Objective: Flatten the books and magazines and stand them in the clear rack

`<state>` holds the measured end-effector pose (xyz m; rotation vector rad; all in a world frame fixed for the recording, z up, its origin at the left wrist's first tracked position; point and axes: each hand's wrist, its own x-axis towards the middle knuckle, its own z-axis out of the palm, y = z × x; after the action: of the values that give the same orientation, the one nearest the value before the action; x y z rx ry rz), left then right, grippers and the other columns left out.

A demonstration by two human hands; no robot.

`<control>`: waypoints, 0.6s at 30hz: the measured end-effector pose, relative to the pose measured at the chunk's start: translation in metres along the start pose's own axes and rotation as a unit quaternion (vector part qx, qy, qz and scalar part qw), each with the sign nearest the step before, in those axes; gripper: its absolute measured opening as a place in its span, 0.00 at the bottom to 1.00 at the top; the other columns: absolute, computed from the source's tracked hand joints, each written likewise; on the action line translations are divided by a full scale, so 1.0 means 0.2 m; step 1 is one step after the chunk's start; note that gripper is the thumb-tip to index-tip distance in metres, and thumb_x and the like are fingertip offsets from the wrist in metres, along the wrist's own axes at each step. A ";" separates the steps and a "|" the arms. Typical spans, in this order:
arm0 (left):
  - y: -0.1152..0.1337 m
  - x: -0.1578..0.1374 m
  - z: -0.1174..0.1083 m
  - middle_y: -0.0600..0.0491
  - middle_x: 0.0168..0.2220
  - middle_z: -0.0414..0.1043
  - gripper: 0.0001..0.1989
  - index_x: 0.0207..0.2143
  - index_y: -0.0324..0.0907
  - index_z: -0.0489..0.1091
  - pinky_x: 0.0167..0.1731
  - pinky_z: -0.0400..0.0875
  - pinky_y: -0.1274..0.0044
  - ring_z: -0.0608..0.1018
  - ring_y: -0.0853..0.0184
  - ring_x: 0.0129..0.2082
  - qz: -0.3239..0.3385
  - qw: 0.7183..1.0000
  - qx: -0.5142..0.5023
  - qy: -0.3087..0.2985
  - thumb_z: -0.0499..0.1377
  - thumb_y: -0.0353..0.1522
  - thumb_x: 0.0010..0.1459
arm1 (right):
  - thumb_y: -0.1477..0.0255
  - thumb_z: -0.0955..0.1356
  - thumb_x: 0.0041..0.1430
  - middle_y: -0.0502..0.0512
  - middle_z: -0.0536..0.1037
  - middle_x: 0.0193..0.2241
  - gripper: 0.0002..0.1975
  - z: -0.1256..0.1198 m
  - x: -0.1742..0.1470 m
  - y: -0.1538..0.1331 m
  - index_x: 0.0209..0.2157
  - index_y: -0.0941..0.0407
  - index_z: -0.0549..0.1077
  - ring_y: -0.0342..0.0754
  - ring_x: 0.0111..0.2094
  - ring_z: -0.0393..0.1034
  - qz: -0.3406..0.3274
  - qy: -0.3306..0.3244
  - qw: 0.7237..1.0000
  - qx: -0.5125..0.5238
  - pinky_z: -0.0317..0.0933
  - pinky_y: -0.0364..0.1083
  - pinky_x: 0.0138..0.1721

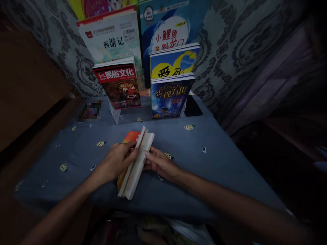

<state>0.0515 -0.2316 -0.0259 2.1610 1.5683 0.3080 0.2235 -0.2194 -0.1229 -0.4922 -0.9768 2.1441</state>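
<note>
A partly opened paperback book (139, 163) with an orange cover tilts above the near middle of the table, its white page edges facing up. My left hand (119, 158) is closed on the book's left part, thumb and fingers over the cover and the pages. From the right, my right hand (162, 163) pinches the other part, with the thumb on the pages and the fingers behind. The palm side of the left hand is hidden.
Behind the book, a clear acrylic rack (143, 114) holds several upright books, among them a red folk-culture book (120, 83) and a dark blue book (170, 97). A black flat object (192, 106) lies right of it. A blue pineapple-print cloth (204, 170) covers the table; patterned curtain (230, 47) hangs behind.
</note>
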 end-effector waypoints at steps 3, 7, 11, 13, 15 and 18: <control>0.03 -0.03 0.05 0.49 0.36 0.80 0.15 0.41 0.41 0.75 0.34 0.68 0.76 0.80 0.62 0.34 0.008 0.999 0.030 0.017 0.50 0.38 0.67 | 0.54 0.75 0.54 0.57 0.82 0.43 0.30 0.01 0.00 0.00 0.52 0.55 0.70 0.48 0.38 0.79 -0.001 0.019 1.000 0.006 0.74 0.49 0.42; -0.02 -0.06 0.08 0.47 0.45 0.79 0.17 0.47 0.43 0.74 0.42 0.71 0.71 0.80 0.58 0.44 0.020 0.998 0.054 0.024 0.50 0.41 0.68 | 0.58 0.77 0.51 0.56 0.82 0.41 0.27 0.01 0.01 0.01 0.49 0.54 0.72 0.48 0.35 0.79 0.000 0.068 0.997 0.020 0.74 0.48 0.38; -0.22 -0.02 0.09 0.45 0.51 0.75 0.22 0.54 0.42 0.70 0.50 0.71 0.65 0.77 0.55 0.52 -0.030 0.993 0.023 0.111 0.51 0.45 0.66 | 0.64 0.78 0.49 0.57 0.82 0.44 0.25 -0.01 0.01 0.02 0.47 0.54 0.73 0.49 0.38 0.79 -0.004 0.092 0.996 0.008 0.74 0.48 0.38; -0.32 0.02 0.09 0.42 0.51 0.75 0.28 0.55 0.38 0.68 0.50 0.71 0.63 0.76 0.52 0.52 -0.077 0.986 -0.042 0.142 0.55 0.49 0.62 | 0.64 0.78 0.50 0.57 0.82 0.46 0.24 -0.01 0.01 0.00 0.47 0.54 0.73 0.50 0.40 0.78 -0.019 0.083 0.996 -0.019 0.73 0.48 0.40; -0.38 0.06 0.07 0.42 0.45 0.78 0.33 0.52 0.36 0.69 0.44 0.75 0.66 0.80 0.54 0.45 -0.085 0.972 -0.188 0.110 0.56 0.54 0.58 | 0.62 0.76 0.52 0.56 0.81 0.47 0.23 -0.02 0.02 -0.04 0.48 0.53 0.73 0.50 0.42 0.78 -0.046 0.069 0.995 -0.060 0.73 0.49 0.44; -0.38 0.11 0.02 0.45 0.41 0.79 0.34 0.50 0.37 0.70 0.41 0.77 0.70 0.82 0.59 0.39 -0.040 0.927 -0.361 0.092 0.60 0.56 0.54 | 0.60 0.74 0.56 0.56 0.81 0.48 0.24 -0.03 0.04 -0.18 0.52 0.53 0.73 0.51 0.46 0.77 -0.113 0.044 0.982 -0.145 0.70 0.55 0.52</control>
<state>-0.0043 -0.1924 -0.0672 1.5171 1.3360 0.9218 0.2385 -0.1950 -0.1004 -0.5811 -1.2409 1.7728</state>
